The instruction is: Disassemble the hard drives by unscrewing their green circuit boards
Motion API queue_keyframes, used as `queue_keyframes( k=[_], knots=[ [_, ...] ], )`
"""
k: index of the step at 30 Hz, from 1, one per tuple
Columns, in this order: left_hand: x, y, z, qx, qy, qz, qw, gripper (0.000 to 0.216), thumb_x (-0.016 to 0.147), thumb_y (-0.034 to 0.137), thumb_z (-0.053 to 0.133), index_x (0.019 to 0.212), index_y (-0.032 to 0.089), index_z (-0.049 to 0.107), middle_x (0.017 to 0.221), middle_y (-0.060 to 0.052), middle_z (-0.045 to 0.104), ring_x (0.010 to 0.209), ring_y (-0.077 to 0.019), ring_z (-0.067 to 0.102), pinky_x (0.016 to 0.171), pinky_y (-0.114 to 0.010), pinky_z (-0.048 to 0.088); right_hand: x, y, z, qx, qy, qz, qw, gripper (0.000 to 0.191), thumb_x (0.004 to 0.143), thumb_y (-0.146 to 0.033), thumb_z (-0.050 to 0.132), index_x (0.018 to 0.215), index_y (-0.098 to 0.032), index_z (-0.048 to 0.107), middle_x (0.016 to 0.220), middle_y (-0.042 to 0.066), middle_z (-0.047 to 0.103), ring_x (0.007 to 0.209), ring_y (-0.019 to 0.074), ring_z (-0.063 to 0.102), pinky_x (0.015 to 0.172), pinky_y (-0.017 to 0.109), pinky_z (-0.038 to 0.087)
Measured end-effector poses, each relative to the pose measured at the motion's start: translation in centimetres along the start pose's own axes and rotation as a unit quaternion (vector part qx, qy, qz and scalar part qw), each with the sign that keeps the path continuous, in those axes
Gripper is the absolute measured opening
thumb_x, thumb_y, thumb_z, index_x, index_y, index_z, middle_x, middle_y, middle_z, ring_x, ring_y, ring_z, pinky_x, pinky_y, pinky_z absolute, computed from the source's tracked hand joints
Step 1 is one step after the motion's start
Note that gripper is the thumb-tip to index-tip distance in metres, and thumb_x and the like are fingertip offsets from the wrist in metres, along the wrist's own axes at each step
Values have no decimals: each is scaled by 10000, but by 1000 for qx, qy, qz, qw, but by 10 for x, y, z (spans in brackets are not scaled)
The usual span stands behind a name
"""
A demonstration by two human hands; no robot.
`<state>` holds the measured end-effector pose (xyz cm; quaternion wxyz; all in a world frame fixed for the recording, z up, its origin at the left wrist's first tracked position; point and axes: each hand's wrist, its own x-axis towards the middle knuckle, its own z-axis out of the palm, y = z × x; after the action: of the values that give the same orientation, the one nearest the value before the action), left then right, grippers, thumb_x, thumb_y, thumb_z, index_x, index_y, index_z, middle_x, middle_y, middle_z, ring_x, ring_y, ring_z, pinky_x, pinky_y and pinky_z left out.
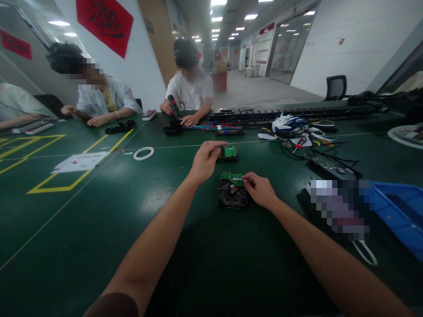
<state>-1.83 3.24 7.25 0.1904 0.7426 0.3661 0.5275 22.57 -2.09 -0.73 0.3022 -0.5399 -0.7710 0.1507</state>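
Observation:
Two hard drives lie one behind the other on the green table. The nearer hard drive [232, 197] is dark, with a green circuit board [231, 178] along its far end. My right hand [261, 190] is closed in a pinch at the right end of that board. Behind it is a smaller-looking hard drive [230, 152] with a green board on top. My left hand [205, 162] is at its left end, thumb and fingers bent around that edge, the index finger stretched along the far side. The fingers partly hide that drive.
A white ring [144, 153] and a paper sheet [79, 162] lie to the left. On the right are a bare electronic device [335, 167], a screwdriver [300, 143], gloves [287, 122], cables and a blue bin [399, 211]. Across the table a person holds a power screwdriver [173, 106].

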Motion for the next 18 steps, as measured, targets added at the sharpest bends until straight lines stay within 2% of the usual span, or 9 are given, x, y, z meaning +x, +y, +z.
queue_keyframes(
  k=[3,11,18],
  knots=[
    [0,2,-1,13,11,9,1000,291,989,231,526,1213,265,708,1138,-60,678,1075,-190,614,990,-358,473,0,0,0,0,3,-1,1000,222,978,-347,497,1056,-232,670,752,10,677,642,168,583,602,277,373],
    [-1,3,3,-60,-11,-26,998,254,932,321,651,1166,254,724,1145,-56,709,966,-167,652,811,-290,536,0,2,0,5,2,-5,1000,212,976,-350,499,1061,-247,664,776,12,681,659,176,590,612,280,392],
    [-1,5,1,-15,10,-16,1000,242,944,259,625,1169,237,714,1136,-67,705,979,-174,648,837,-311,540,0,1,0,-2,-3,-4,1000,217,977,-343,497,1073,-239,661,778,12,680,660,174,590,610,281,386]
  ],
)
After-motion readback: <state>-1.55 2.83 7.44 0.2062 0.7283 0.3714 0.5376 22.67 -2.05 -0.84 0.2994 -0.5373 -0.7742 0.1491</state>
